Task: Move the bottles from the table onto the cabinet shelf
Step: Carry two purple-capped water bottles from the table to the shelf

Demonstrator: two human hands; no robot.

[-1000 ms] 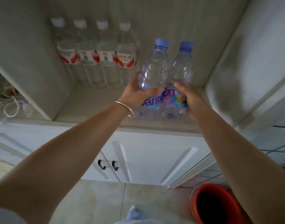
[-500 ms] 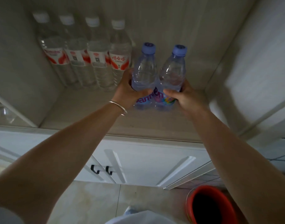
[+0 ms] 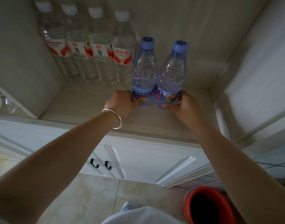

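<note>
While both stand upright, left hand [image 3: 122, 102] and right hand [image 3: 185, 105] apparently clasp ribbed clear-plastic bottles [image 3: 154, 73].

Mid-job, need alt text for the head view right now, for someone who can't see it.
Both hands hold two blue-capped bottles upright, side by side on the cabinet shelf: left hand on the left bottle, right hand on the right bottle. Four white-capped bottles stand in a row to their left; a red bucket sits on the floor.

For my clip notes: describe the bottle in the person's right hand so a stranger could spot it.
On the cabinet shelf stands a row of six bottles. It is the rightmost bottle, gripped by the right hand: blue cap and colourful label, unlike the four white-capped, red-labelled bottles.
</note>
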